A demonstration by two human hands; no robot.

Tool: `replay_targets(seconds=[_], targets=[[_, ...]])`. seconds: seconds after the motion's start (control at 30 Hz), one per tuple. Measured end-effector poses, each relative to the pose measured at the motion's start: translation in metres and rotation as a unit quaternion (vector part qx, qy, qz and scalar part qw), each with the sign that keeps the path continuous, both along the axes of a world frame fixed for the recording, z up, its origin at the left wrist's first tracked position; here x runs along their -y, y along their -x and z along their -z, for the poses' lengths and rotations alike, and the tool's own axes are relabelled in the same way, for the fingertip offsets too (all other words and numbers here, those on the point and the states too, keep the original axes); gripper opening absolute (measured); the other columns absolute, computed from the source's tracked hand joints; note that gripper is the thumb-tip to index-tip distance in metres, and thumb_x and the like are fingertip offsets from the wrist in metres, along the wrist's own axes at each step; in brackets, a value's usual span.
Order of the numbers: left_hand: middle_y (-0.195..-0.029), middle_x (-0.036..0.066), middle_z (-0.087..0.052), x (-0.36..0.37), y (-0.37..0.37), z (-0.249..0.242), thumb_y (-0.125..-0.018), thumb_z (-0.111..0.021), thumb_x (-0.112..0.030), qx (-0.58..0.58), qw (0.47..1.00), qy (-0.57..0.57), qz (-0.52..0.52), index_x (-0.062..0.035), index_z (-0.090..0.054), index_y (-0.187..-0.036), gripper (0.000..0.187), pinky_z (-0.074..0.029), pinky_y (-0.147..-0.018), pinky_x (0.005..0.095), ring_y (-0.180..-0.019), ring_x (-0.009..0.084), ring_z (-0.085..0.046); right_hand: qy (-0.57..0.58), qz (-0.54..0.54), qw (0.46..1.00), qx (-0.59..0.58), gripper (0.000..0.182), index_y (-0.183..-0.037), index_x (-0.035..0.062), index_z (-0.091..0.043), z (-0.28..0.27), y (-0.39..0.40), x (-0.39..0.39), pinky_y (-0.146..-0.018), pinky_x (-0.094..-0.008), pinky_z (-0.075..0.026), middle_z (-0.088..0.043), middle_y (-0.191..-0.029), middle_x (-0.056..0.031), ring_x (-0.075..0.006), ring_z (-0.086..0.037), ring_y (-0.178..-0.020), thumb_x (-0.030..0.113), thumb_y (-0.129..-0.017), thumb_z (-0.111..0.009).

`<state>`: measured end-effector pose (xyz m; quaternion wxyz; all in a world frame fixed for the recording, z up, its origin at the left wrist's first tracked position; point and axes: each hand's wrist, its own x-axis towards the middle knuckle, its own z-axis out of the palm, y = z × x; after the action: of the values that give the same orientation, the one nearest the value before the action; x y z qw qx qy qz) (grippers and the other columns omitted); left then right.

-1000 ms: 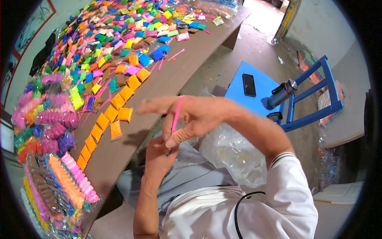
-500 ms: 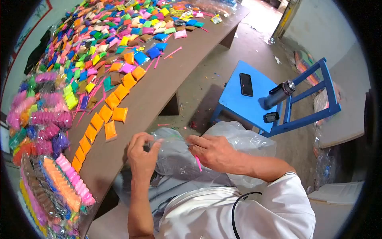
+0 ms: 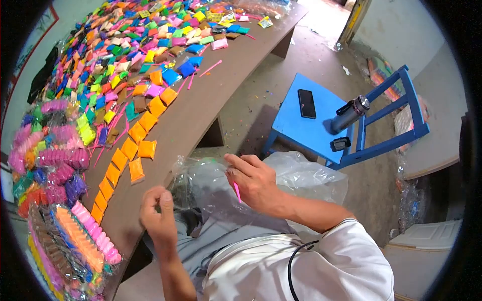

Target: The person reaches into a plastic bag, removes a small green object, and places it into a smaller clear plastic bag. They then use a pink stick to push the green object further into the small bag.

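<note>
Thin, limp and slippery, clear plastic bag (image 3: 201, 185) needs gripping at its rim: left hand (image 3: 158, 213) pinches it, right hand (image 3: 253, 183) apparently too, fingers curled around pink stick (image 3: 236, 190), beside the table edge (image 3: 196, 128).

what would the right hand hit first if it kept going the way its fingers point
Probably the clear bag: the right hand points left, fingertips already at its film. Beyond lies the table edge, though depth is unclear.

Both hands (image 3: 253, 183) on clear plastic bag (image 3: 201, 183)
</note>
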<state>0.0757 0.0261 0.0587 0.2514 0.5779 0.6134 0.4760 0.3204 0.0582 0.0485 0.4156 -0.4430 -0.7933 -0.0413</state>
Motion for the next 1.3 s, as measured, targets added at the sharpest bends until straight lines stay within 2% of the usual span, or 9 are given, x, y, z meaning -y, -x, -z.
replay_targets(seconds=[0.13,0.33,0.53,0.73,1.0,1.07,1.1,1.17,1.3], targets=[[-0.092,0.009,-0.063,0.008,0.002,-0.021,-0.096,-0.054,-0.014,-0.027,0.996,-0.013,-0.08,0.0049,-0.06,-0.098,0.02,-0.048,-0.082,0.0308,-0.088,0.0173,-0.059,-0.008,-0.001,1.0,-0.017,0.02,-0.083,0.0051,-0.063,0.007,0.004,0.004,-0.066,-0.0311,-0.054,-0.068,-0.11,-0.01,-0.0247,-0.063,-0.081,0.005,-0.068,-0.076],[-0.09,0.006,-0.066,0.009,-0.046,-0.01,-0.098,-0.056,-0.028,0.149,0.967,0.151,0.138,0.0045,-0.064,-0.103,0.034,-0.046,-0.069,0.0257,-0.076,0.0101,-0.057,0.009,-0.046,0.997,-0.058,0.026,-0.089,0.004,-0.067,0.008,0.025,0.023,-0.067,-0.0324,-0.054,-0.068,-0.113,-0.011,-0.0249,-0.062,-0.082,0.005,-0.065,-0.076],[-0.086,0.007,-0.065,-0.006,-0.047,0.014,-0.102,-0.051,-0.032,0.208,0.959,0.17,0.09,0.0039,-0.064,-0.099,0.039,-0.044,-0.07,0.0259,-0.077,0.0113,-0.057,0.029,-0.064,0.994,-0.089,0.026,-0.09,0.0021,-0.068,0.025,0.033,0.037,-0.071,-0.0337,-0.053,-0.065,-0.119,-0.0135,-0.0263,-0.062,-0.087,0.01,-0.066,-0.074],[-0.088,0.006,-0.063,-0.016,-0.038,0.024,-0.101,-0.049,-0.02,0.441,0.875,0.184,0.075,-0.0005,-0.062,-0.094,0.025,-0.044,-0.074,0.0288,-0.08,0.0138,-0.057,0.126,-0.135,0.98,-0.068,0.029,-0.092,0.0002,-0.068,0.04,0.041,0.061,-0.079,-0.0383,-0.052,-0.057,-0.131,-0.0165,-0.0305,-0.059,-0.101,0.013,-0.066,-0.073],[-0.094,0.01,-0.064,-0.016,-0.036,0.028,-0.097,-0.05,-0.014,0.498,0.848,0.169,0.073,0.0013,-0.062,-0.097,0.019,-0.046,-0.081,0.0304,-0.083,0.0162,-0.058,0.205,-0.196,0.957,-0.055,0.027,-0.095,0.0019,-0.07,0.054,0.035,0.066,-0.093,-0.0433,-0.047,-0.049,-0.139,-0.0195,-0.0364,-0.054,-0.115,0.012,-0.07,-0.075],[-0.097,0.011,-0.064,-0.017,-0.036,0.023,-0.096,-0.051,-0.013,0.501,0.849,0.161,0.047,0.0026,-0.063,-0.098,0.02,-0.046,-0.083,0.0308,-0.084,0.0168,-0.058,0.361,-0.353,0.827,-0.247,0.016,-0.092,0.0028,-0.072,0.032,0.028,0.059,-0.101,-0.0445,-0.042,-0.057,-0.131,-0.0178,-0.0357,-0.049,-0.126,0.015,-0.081,-0.074],[-0.099,0.012,-0.064,-0.018,-0.034,0.019,-0.093,-0.051,-0.012,0.504,0.846,0.164,0.052,0.0041,-0.063,-0.099,0.02,-0.046,-0.085,0.0316,-0.085,0.0172,-0.058,0.361,-0.353,0.827,-0.247,0.016,-0.092,0.0028,-0.072,0.021,0.021,0.053,-0.101,-0.0445,-0.042,-0.057,-0.131,-0.0178,-0.0357,-0.049,-0.126,0.015,-0.081,-0.074],[-0.101,0.013,-0.065,-0.02,-0.033,0.015,-0.091,-0.052,-0.011,0.509,0.843,0.165,0.057,0.0055,-0.063,-0.099,0.021,-0.047,-0.086,0.0323,-0.086,0.0176,-0.059,0.491,-0.369,0.703,-0.359,0.016,-0.087,0.0,-0.074,0.0,0.007,0.032,-0.096,-0.0405,-0.045,-0.056,-0.135,-0.0172,-0.0274,-0.056,-0.12,0.016,-0.086,-0.074],[-0.097,0.013,-0.064,-0.018,-0.033,0.027,-0.087,-0.055,-0.016,0.493,0.846,0.183,0.087,0.0044,-0.062,-0.096,0.023,-0.048,-0.081,0.034,-0.083,0.0191,-0.058,0.415,-0.31,0.791,-0.325,0.016,-0.091,0.0027,-0.075,-0.008,0.003,-0.023,-0.101,-0.0423,-0.041,-0.064,-0.12,-0.0165,-0.0234,-0.059,-0.113,0.018,-0.088,-0.073]])
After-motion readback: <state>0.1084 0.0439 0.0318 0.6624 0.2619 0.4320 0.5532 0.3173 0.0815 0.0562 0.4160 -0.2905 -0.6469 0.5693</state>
